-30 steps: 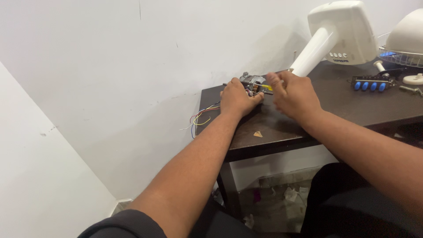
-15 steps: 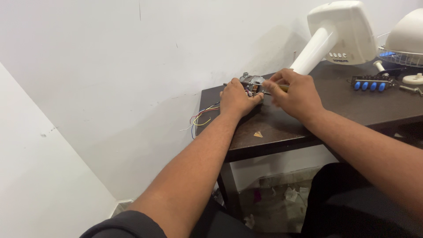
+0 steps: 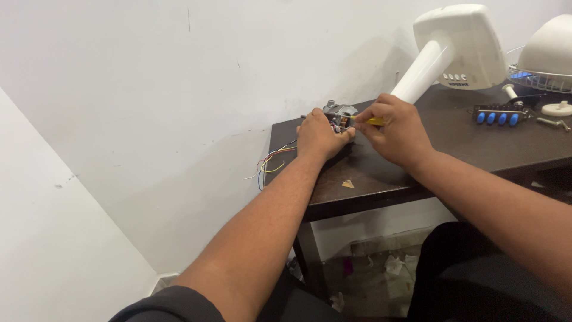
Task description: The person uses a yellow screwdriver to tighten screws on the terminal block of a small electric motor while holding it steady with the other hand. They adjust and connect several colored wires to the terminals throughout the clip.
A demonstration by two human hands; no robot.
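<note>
Left hand (image 3: 317, 135) fingers curled tight round small metal motor (image 3: 338, 112) at back left corner of dark table (image 3: 417, 173), pinning it there. Right hand (image 3: 398, 132) fingertips pinched on yellow-handled tool (image 3: 374, 121), tip at motor. Against a second ago: hands barely shifted, grip unchanged, tool kept at same spot; steady close work on motor. Coloured wires (image 3: 271, 162) trailing off table's left edge. White fan stand (image 3: 453, 50) behind; small printed label under its button row, unread. Blue-buttoned switch block (image 3: 499, 115) to right.

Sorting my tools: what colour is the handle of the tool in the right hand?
Yellow handle, seen in the head view, gripped by the right hand.
</note>
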